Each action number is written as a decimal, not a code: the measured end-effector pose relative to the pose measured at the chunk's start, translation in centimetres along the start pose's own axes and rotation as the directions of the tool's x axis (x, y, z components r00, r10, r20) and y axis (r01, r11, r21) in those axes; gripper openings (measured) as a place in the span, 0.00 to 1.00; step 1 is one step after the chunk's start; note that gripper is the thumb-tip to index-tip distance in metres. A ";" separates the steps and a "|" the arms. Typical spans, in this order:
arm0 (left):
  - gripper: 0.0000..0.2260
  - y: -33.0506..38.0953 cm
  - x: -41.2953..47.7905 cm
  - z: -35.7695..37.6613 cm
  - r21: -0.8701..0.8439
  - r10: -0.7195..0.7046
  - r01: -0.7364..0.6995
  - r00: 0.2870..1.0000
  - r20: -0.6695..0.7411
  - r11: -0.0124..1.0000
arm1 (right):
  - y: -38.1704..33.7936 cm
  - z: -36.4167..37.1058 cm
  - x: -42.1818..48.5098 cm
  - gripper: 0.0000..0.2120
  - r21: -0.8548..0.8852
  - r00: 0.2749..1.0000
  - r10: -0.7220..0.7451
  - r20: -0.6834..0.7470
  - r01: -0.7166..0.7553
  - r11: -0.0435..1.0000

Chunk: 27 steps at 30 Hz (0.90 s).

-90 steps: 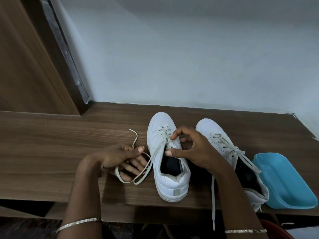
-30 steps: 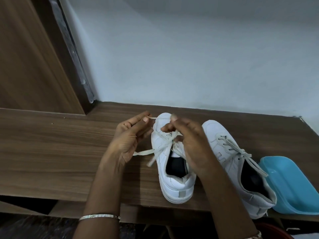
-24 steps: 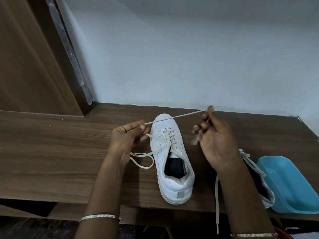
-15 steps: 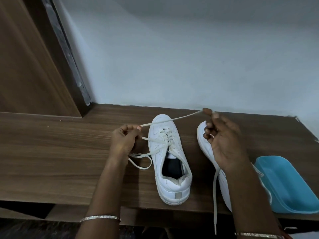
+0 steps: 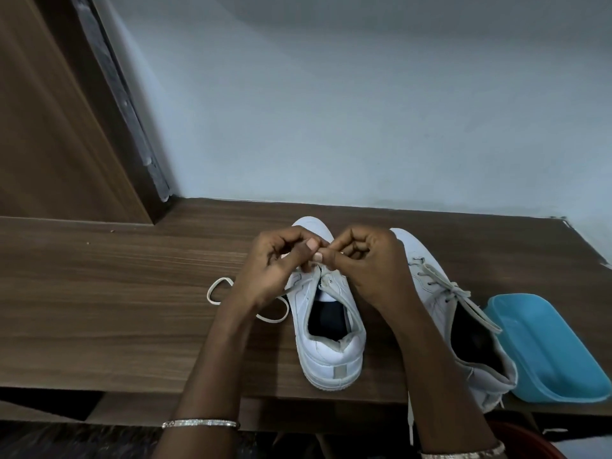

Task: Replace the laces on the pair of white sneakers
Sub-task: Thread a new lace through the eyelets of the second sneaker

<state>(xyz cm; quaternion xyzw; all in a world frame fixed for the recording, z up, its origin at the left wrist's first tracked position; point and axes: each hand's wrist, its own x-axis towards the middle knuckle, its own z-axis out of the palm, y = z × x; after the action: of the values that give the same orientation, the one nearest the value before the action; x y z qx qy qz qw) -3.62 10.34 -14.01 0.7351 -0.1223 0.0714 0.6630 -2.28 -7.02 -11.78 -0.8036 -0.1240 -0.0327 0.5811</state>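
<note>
Now left hand [image 5: 275, 271], right hand [image 5: 369, 270] pinch lace [image 5: 271, 321] over sneaker [image 5: 331, 357]; blue tub [image 5: 546, 352] rightmost.

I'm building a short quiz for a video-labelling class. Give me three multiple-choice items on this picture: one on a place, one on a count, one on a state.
1. Where does the blue tub stand?
A) left of both sneakers
B) right of both sneakers
C) inside a sneaker

2. How many white sneakers are on the table?
A) three
B) one
C) two

3. What are the hands doing?
A) both pinch a lace
B) both lie flat on the table
C) both lift the tub

Answers:
1 B: the tub sits just beside the right sneaker.
2 C: only that one and the left sneaker show.
3 A: the left hand and right hand pinch the lace above the left sneaker's front.
</note>
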 end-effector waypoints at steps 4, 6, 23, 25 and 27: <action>0.10 -0.3 0.2 -0.2 0.155 -0.011 0.000 0.998 0.065 0.988 | 0.6 -0.9 0.0 0.09 -0.045 1.000 0.017 0.011 -0.016 0.999; 0.08 -0.5 0.3 -0.2 0.207 -0.025 0.008 0.996 0.080 0.978 | 0.8 -1.7 0.0 0.10 -0.083 0.992 0.049 0.120 -0.040 0.996; 0.02 0.8 0.3 -1.0 0.438 -0.116 0.062 0.988 0.099 0.897 | 1.1 -2.3 -0.2 0.08 -0.368 0.960 0.142 0.240 -0.045 0.929; 0.05 1.2 0.4 -0.5 0.508 -0.105 0.035 0.989 0.108 0.861 | 1.4 -2.5 -0.2 0.06 -0.335 0.959 0.154 0.240 -0.067 0.940; 0.05 1.8 0.4 0.1 0.565 -0.105 0.020 0.987 0.120 0.825 | 1.6 -2.7 -0.2 0.05 -0.280 0.955 0.176 0.240 -0.106 0.954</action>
<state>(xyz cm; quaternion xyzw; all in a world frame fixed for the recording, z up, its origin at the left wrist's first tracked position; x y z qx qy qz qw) -3.77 10.09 -12.15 0.9042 -0.1198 0.0285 0.4089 -1.82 -10.09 -12.43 -0.8778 -0.1359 0.0996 0.4484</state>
